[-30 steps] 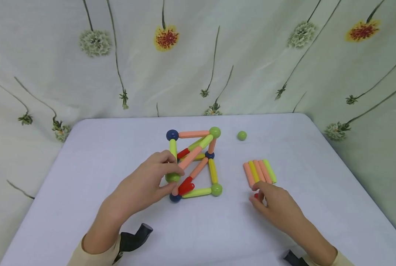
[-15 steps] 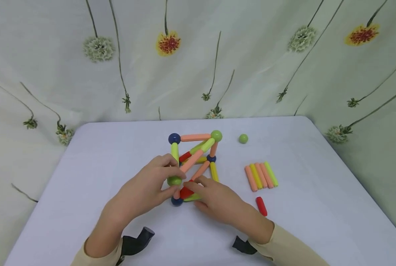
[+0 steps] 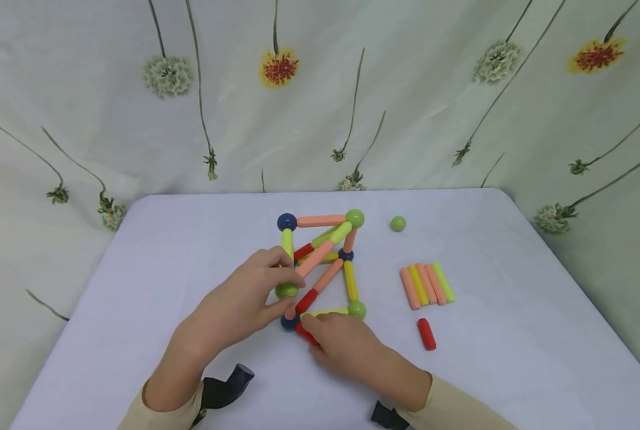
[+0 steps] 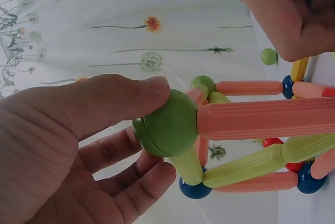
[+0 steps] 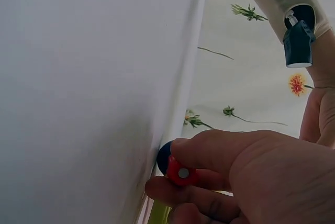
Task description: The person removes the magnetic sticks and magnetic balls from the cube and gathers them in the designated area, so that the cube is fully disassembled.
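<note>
My left hand [image 3: 245, 292] pinches a green ball [image 4: 170, 124] at the near upper corner of a frame built from magnetic rods and balls. A salmon rod [image 4: 267, 119] runs down from that ball in the left wrist view. My right hand [image 3: 347, 343] pinches a short red rod [image 3: 306, 334] between thumb and fingers, low on the near side of the frame. One end of the red rod lies right at the dark blue ball [image 3: 289, 322] of the lower near corner; its other end shows a silvery magnet in the right wrist view. The right hand partly covers the lime bottom rod [image 3: 328, 311].
Right of the frame, several salmon, yellow and lime rods [image 3: 426, 284] lie side by side. A loose red rod [image 3: 426, 334] lies nearer, and a loose green ball [image 3: 397, 224] sits farther back. A flower-printed cloth [image 3: 320, 119] hangs behind the white table [image 3: 191, 215].
My right hand has left the loose red rod by the row and gone left to the frame. It has gripped another red rod there and swung it toward me. The left hand keeps its hold.
</note>
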The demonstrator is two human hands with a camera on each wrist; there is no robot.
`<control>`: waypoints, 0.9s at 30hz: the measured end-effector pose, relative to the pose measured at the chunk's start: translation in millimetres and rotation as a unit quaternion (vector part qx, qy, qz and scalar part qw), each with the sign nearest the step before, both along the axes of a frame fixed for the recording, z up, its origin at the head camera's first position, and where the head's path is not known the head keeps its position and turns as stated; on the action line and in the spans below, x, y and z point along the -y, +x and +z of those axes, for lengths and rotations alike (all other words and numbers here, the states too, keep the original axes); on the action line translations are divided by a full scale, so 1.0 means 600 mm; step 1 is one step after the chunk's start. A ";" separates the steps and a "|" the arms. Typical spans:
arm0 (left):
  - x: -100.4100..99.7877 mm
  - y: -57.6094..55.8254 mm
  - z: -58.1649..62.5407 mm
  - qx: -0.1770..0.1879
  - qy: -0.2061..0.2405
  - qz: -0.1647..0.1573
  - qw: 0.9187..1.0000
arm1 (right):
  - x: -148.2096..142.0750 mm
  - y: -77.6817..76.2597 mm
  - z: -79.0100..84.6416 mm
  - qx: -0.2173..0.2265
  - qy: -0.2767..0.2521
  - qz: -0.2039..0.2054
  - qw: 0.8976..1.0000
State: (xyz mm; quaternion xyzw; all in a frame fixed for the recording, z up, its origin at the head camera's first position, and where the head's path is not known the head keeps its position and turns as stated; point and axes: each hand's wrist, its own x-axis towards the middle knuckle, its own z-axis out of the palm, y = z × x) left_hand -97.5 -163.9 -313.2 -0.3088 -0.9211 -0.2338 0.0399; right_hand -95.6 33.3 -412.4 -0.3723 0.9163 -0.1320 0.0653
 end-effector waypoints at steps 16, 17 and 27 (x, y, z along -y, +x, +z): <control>-0.008 0.001 -0.003 0.012 0.006 -0.014 1.000 | -0.016 0.014 -0.013 0.024 -0.018 0.017 0.999; -0.008 0.001 -0.003 0.013 0.006 -0.013 1.000 | -0.018 0.016 -0.013 0.031 -0.017 0.020 0.999; -0.010 0.001 0.000 0.021 -0.005 -0.010 1.000 | -0.084 0.037 -0.006 0.089 -0.045 -0.052 0.994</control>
